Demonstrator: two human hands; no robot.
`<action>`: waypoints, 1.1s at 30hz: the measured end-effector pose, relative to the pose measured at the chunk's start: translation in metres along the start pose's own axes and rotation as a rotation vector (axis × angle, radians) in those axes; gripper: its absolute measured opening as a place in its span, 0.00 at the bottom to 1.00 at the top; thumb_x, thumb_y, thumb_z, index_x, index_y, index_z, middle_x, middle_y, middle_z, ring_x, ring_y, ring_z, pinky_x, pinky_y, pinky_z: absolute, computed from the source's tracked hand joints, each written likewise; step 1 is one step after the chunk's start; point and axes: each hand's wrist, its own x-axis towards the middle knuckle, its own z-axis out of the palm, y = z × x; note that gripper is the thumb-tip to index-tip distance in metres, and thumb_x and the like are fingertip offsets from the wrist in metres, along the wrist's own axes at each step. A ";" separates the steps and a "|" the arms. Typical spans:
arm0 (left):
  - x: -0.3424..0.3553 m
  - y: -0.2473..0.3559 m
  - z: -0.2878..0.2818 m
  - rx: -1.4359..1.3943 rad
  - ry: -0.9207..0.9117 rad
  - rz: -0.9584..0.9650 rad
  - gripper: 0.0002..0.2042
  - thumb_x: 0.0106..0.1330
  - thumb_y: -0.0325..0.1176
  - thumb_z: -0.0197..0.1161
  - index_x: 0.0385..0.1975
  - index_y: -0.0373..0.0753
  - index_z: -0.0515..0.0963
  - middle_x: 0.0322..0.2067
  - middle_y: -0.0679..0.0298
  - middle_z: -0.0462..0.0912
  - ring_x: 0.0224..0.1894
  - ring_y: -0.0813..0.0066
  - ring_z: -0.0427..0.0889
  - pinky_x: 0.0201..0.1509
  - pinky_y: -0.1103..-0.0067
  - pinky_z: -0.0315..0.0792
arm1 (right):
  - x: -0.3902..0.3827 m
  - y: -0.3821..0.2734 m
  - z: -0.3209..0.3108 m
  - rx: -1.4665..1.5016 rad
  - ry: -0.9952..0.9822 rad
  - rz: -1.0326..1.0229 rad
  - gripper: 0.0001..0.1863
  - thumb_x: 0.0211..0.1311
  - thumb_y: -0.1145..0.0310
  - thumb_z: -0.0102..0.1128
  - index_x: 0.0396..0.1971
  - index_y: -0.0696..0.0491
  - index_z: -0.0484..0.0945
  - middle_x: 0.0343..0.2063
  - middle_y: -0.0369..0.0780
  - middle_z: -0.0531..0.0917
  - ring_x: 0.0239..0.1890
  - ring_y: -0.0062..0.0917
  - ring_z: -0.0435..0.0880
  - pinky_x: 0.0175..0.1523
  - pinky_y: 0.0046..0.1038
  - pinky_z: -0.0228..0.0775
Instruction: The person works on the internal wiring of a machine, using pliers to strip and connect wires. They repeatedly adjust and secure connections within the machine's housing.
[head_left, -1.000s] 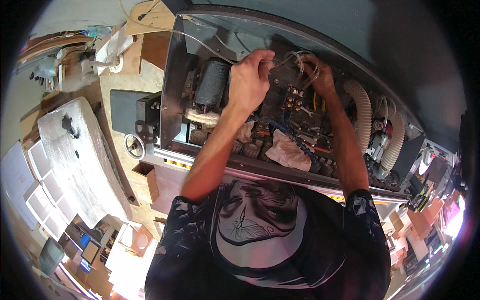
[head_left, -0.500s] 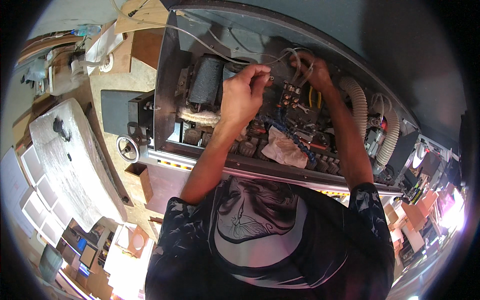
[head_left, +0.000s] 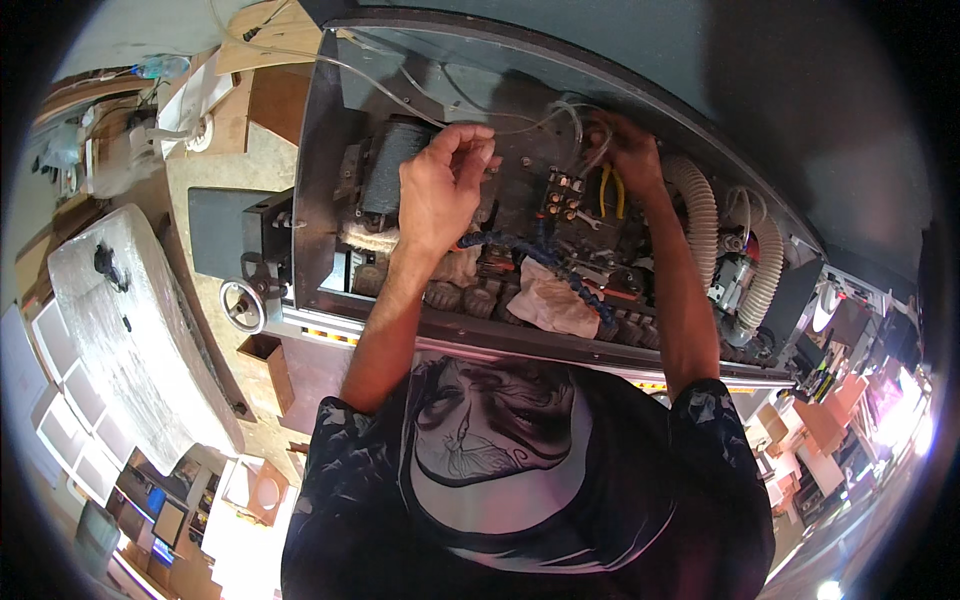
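My left hand point(head_left: 440, 190) is raised over the left part of an open machine housing point(head_left: 318, 190), thumb and fingers pinched on a thin clear tube point(head_left: 385, 92). That tube comes in over the housing's far left corner and runs on toward my right hand point(head_left: 632, 155). The right fingers are closed around the looped clear tubing at the housing's back wall; their tips are partly in shadow. Just below them is a block of brass fittings point(head_left: 563, 194). Yellow-handled pliers point(head_left: 612, 192) and a small wrench point(head_left: 590, 220) lie beside the block.
A dark roller point(head_left: 395, 170) stands behind my left wrist. Blue segmented hose point(head_left: 520, 245) and a crumpled pale cloth point(head_left: 553, 300) lie along the near side. Ribbed hoses point(head_left: 766, 270) rise at the right. A handwheel point(head_left: 243, 306) and plastic-wrapped long item point(head_left: 140, 330) are at left.
My hands have moved a little farther apart, the left one leftward along the tube. The whole view has shifted slightly, and the pliers show more fully.
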 end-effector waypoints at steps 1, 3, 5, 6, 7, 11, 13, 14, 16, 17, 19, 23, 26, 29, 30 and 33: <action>0.000 -0.001 0.002 -0.004 0.002 -0.002 0.09 0.73 0.26 0.63 0.49 0.32 0.82 0.40 0.59 0.90 0.43 0.70 0.92 0.42 0.77 0.84 | 0.000 0.002 -0.004 0.009 0.012 -0.003 0.24 0.68 0.72 0.65 0.62 0.59 0.77 0.43 0.43 0.88 0.39 0.25 0.89 0.44 0.29 0.83; -0.004 0.004 0.006 0.043 -0.021 0.006 0.08 0.72 0.27 0.65 0.47 0.33 0.83 0.37 0.60 0.90 0.41 0.73 0.91 0.41 0.79 0.82 | -0.001 0.002 -0.006 0.028 0.035 -0.008 0.23 0.69 0.71 0.64 0.62 0.59 0.78 0.44 0.43 0.88 0.40 0.24 0.89 0.45 0.29 0.84; -0.012 0.009 0.005 0.094 -0.048 0.020 0.07 0.71 0.27 0.66 0.45 0.34 0.84 0.34 0.60 0.90 0.38 0.76 0.91 0.39 0.79 0.81 | -0.007 -0.005 -0.008 -0.035 0.056 -0.011 0.22 0.69 0.70 0.64 0.61 0.58 0.79 0.45 0.43 0.88 0.40 0.23 0.88 0.45 0.28 0.82; -0.018 0.011 0.004 0.123 -0.061 0.031 0.07 0.71 0.28 0.67 0.44 0.34 0.85 0.33 0.60 0.90 0.37 0.77 0.90 0.39 0.80 0.80 | -0.011 -0.009 -0.007 -0.068 0.062 -0.014 0.21 0.70 0.69 0.63 0.61 0.58 0.79 0.45 0.43 0.88 0.40 0.22 0.88 0.45 0.28 0.82; -0.025 0.014 0.003 0.149 -0.077 0.042 0.07 0.70 0.28 0.67 0.43 0.35 0.85 0.31 0.60 0.90 0.35 0.78 0.90 0.38 0.80 0.79 | -0.014 -0.007 -0.007 -0.069 0.094 -0.024 0.20 0.70 0.69 0.63 0.60 0.58 0.80 0.45 0.43 0.88 0.40 0.21 0.87 0.44 0.27 0.81; -0.067 0.008 -0.008 0.107 0.110 0.336 0.03 0.64 0.26 0.70 0.31 0.35 0.84 0.28 0.60 0.89 0.29 0.72 0.88 0.34 0.78 0.79 | -0.029 -0.003 -0.002 -0.154 0.258 -0.071 0.16 0.71 0.67 0.63 0.54 0.56 0.85 0.41 0.42 0.89 0.38 0.19 0.86 0.44 0.26 0.79; -0.090 0.001 -0.019 0.159 0.147 0.393 0.06 0.58 0.27 0.75 0.28 0.37 0.83 0.25 0.63 0.86 0.25 0.71 0.84 0.29 0.77 0.75 | -0.039 -0.010 0.002 -0.254 0.378 -0.060 0.15 0.71 0.65 0.64 0.52 0.56 0.86 0.38 0.41 0.90 0.37 0.19 0.86 0.44 0.26 0.78; -0.102 -0.004 -0.024 0.185 0.169 0.421 0.08 0.55 0.28 0.78 0.26 0.38 0.82 0.24 0.65 0.85 0.23 0.71 0.81 0.27 0.77 0.73 | -0.043 -0.018 0.004 -0.316 0.444 -0.040 0.15 0.70 0.65 0.64 0.51 0.55 0.87 0.37 0.41 0.90 0.38 0.19 0.86 0.44 0.27 0.78; -0.123 -0.017 -0.035 0.299 0.184 0.444 0.09 0.53 0.28 0.78 0.24 0.39 0.81 0.21 0.67 0.81 0.21 0.71 0.78 0.25 0.76 0.71 | -0.045 -0.038 0.012 -0.403 0.486 -0.190 0.14 0.70 0.64 0.65 0.50 0.54 0.87 0.37 0.41 0.90 0.38 0.25 0.87 0.44 0.29 0.79; -0.132 -0.023 -0.036 0.355 0.193 0.454 0.09 0.52 0.28 0.79 0.23 0.40 0.81 0.20 0.68 0.78 0.21 0.72 0.77 0.25 0.75 0.69 | -0.042 -0.051 0.021 -0.428 0.451 -0.361 0.14 0.69 0.63 0.66 0.49 0.53 0.87 0.39 0.42 0.90 0.38 0.29 0.89 0.44 0.31 0.80; -0.144 -0.027 -0.033 0.348 0.212 0.414 0.10 0.52 0.28 0.79 0.21 0.42 0.80 0.18 0.69 0.74 0.20 0.70 0.74 0.25 0.74 0.67 | -0.035 -0.073 0.038 -0.562 0.363 -0.558 0.14 0.68 0.63 0.66 0.50 0.51 0.87 0.42 0.44 0.90 0.41 0.37 0.89 0.46 0.35 0.80; -0.145 -0.028 -0.033 0.384 0.228 0.479 0.11 0.53 0.29 0.78 0.21 0.42 0.79 0.18 0.68 0.75 0.20 0.68 0.76 0.25 0.73 0.69 | -0.004 -0.089 0.065 -0.964 0.188 -0.529 0.13 0.64 0.66 0.66 0.47 0.49 0.88 0.43 0.47 0.88 0.42 0.48 0.87 0.50 0.40 0.80; -0.146 -0.030 -0.035 0.404 0.258 0.519 0.11 0.54 0.30 0.78 0.20 0.42 0.78 0.18 0.67 0.75 0.20 0.67 0.77 0.25 0.73 0.70 | 0.032 -0.085 0.076 -1.176 -0.008 -0.297 0.13 0.62 0.69 0.64 0.46 0.49 0.88 0.47 0.50 0.87 0.48 0.50 0.85 0.57 0.44 0.77; -0.149 -0.036 -0.035 0.405 0.315 0.518 0.13 0.55 0.31 0.78 0.19 0.41 0.77 0.18 0.67 0.75 0.19 0.66 0.76 0.24 0.73 0.70 | 0.051 -0.080 0.070 -1.153 -0.158 -0.200 0.13 0.59 0.70 0.64 0.44 0.51 0.87 0.47 0.52 0.86 0.52 0.51 0.84 0.60 0.47 0.76; -0.149 -0.037 -0.035 0.407 0.327 0.509 0.13 0.56 0.31 0.78 0.19 0.41 0.77 0.18 0.67 0.74 0.19 0.66 0.76 0.24 0.73 0.69 | 0.050 -0.084 0.069 -1.112 -0.188 -0.194 0.13 0.58 0.71 0.64 0.43 0.52 0.88 0.46 0.52 0.86 0.52 0.52 0.84 0.59 0.47 0.76; -0.150 -0.040 -0.036 0.380 0.356 0.513 0.13 0.57 0.32 0.78 0.19 0.41 0.78 0.17 0.66 0.75 0.18 0.66 0.75 0.23 0.73 0.68 | 0.042 -0.090 0.075 -1.102 -0.222 -0.192 0.14 0.56 0.71 0.65 0.43 0.54 0.87 0.45 0.54 0.87 0.52 0.49 0.85 0.59 0.47 0.76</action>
